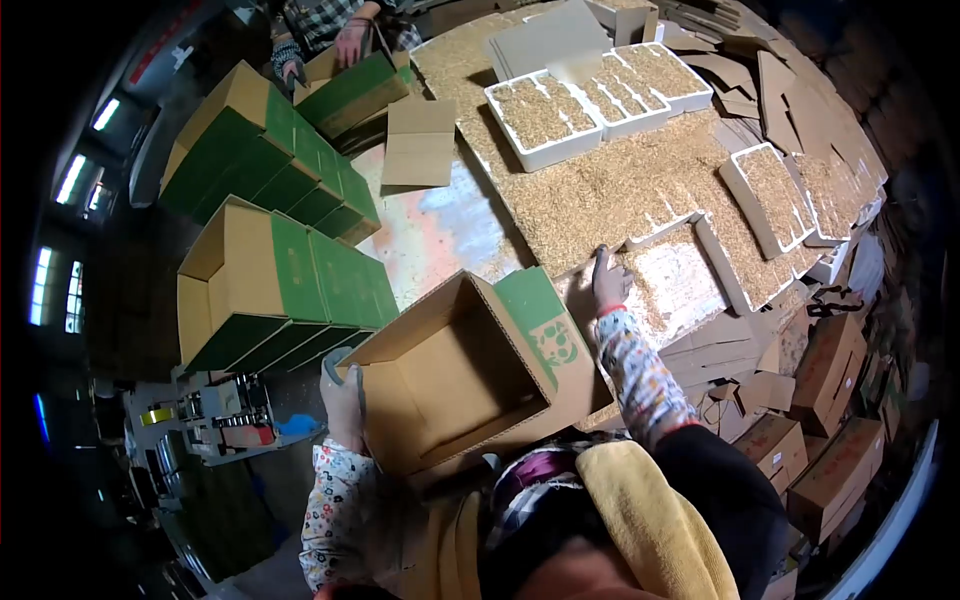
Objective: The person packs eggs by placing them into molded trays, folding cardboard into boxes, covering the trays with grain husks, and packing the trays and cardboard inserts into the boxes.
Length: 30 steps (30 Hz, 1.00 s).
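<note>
An open, empty cardboard box (450, 375) with a green printed panel tilts in front of my body. My left hand (343, 400), in a grey-tipped glove, grips the box's left edge with its fingers wrapped over the rim. To the right of the box, my right hand (611, 283) reaches over the table's edge with its fingers apart and nothing visible in them. Beside that hand lie wood shavings (570, 210) and a white frame wall (722, 262) around a partly bare patch of surface.
Nested green boxes (320, 270) stand at left. White trays of shavings (560, 150) sit at the back and right. A co-worker's hand (352, 42) touches a green box at the top. Brown cartons (838, 475) and cardboard sheets (820, 110) lie at right.
</note>
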Tool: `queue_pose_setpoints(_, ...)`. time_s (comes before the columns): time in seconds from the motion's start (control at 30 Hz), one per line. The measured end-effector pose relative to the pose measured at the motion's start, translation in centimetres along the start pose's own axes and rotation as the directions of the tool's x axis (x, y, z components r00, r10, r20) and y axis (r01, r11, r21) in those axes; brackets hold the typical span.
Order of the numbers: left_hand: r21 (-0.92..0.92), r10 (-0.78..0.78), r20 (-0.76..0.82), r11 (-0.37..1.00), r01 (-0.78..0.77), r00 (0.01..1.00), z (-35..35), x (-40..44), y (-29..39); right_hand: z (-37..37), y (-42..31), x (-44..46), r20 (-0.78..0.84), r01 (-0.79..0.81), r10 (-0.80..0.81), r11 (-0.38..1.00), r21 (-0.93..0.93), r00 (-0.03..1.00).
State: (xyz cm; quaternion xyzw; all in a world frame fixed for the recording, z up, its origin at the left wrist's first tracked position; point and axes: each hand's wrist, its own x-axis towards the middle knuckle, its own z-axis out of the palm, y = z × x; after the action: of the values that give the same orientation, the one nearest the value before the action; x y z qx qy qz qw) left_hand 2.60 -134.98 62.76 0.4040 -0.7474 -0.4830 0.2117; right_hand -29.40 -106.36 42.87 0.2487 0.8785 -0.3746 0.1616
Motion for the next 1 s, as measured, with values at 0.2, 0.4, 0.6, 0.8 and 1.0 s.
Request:
queue_pose_setpoints(0.2, 0.258, 0.096, -0.020, 0.962, -0.088, 0.995, 0.4, 1.7, -1.5, 4.9, -3.3, -0.8, -0.062, 0.098, -0.077, 0.775, 0.625, 0.995)
queue_pose_setpoints(0.4, 0.247, 0.048, -0.025, 0.968, -0.041, 0.999, -0.1, 1.9, -2.5, 2.8, -4.2, -1.4, 0.038, -0.041, -0.163, -0.014, 0.999, 0.986)
queue_pose_setpoints(0.6, -0.462, -0.053, 0.100, 0.882, 0.093, 0.994, -0.4, -0.1, 0.0, -8.2, -2.6, -4.0, 0.541, -0.464, -0.561, 0.289, 0.837, 0.626)
queue_pose_setpoints(0.8, 0.381, 0.641, 0.216, 0.640, -0.668, 0.737, 0.6, -0.5, 3.6, -20.3, -2.5, -5.3, 0.273, 0.772, -0.921, 0.383, 0.507, 0.278)
queue_pose_setpoints(1.0, -0.847, -0.126, 0.208, 0.472, 0.243, 0.970, 6.8, 11.3, -5.6, -26.2, -9.3, -6.2, 0.231, 0.963, -0.939, -0.227, 0.148, -0.257)
